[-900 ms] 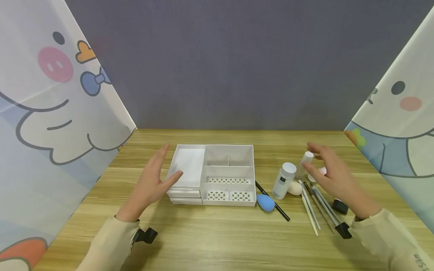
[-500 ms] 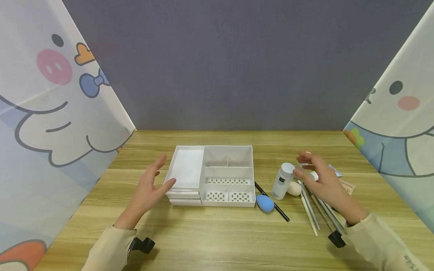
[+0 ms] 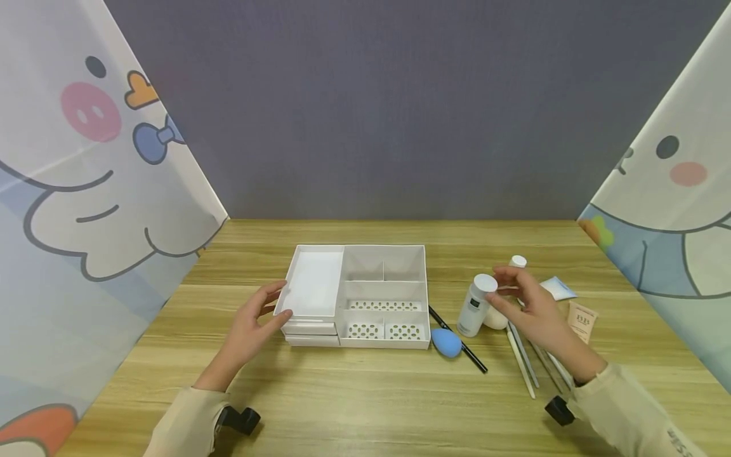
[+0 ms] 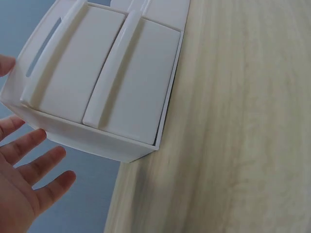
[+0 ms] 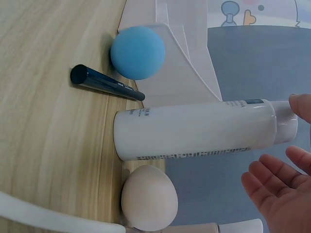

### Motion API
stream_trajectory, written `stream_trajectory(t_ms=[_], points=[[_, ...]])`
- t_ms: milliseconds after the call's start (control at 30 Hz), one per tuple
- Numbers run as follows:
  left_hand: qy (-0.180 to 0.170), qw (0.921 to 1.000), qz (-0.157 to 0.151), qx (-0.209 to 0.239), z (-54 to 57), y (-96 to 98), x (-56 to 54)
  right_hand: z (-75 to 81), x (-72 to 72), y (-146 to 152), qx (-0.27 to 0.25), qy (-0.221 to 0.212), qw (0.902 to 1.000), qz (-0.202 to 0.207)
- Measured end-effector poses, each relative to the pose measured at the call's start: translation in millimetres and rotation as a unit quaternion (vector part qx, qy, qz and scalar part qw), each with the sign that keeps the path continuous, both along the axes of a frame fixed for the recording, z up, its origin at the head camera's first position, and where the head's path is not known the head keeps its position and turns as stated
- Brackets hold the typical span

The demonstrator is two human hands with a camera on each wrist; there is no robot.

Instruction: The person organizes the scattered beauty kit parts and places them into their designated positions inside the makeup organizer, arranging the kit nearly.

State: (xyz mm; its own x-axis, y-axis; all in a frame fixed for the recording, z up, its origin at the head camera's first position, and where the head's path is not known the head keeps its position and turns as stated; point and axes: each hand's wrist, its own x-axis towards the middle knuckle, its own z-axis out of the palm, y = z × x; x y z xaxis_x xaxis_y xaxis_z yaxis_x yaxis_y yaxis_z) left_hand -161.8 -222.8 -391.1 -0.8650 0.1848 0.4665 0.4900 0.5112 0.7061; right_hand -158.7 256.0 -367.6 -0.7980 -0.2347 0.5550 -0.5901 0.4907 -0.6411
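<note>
On the bench (image 3: 365,406), a white organizer (image 3: 313,285) sits in front of the left hand (image 3: 251,327), which is spread with thumb and fingers apart at its left side; whether they touch it is hard to tell, and nothing is gripped. Two shut drawers (image 4: 137,87) face the near side, below a flat top. To the right, a white bottle (image 3: 473,314) stands upright, and the right hand (image 3: 533,314) is beside its cap (image 5: 285,122), thumb tip overlapping the cap in view, fingers loosely bent and holding nothing; contact cannot be told. A cream sponge (image 5: 149,199) is just beside the bottle; a blue sponge (image 3: 447,343) lies by a black pen (image 3: 476,360), between organizer and bottle.
</note>
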Motion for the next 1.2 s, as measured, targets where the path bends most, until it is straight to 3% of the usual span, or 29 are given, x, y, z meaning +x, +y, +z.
stream_trajectory(t_ms=[400, 833, 1200], points=[[0.007, 0.9998, 0.007, 0.020, -5.3, -4.0, -3.8, -5.6, -1.2, -4.1, -0.017, -0.008, 0.9998, 0.003], [0.029, 0.9994, -0.018, 0.011, -12.1, -11.1, -9.7, -10.7, -1.9, -5.0, -0.022, -0.003, 0.9997, 0.015], [0.023, 0.9992, -0.026, 0.018, -11.6, -11.2, -10.2, -10.5, -2.5, -7.4, -0.037, 0.008, 0.9992, 0.012]])
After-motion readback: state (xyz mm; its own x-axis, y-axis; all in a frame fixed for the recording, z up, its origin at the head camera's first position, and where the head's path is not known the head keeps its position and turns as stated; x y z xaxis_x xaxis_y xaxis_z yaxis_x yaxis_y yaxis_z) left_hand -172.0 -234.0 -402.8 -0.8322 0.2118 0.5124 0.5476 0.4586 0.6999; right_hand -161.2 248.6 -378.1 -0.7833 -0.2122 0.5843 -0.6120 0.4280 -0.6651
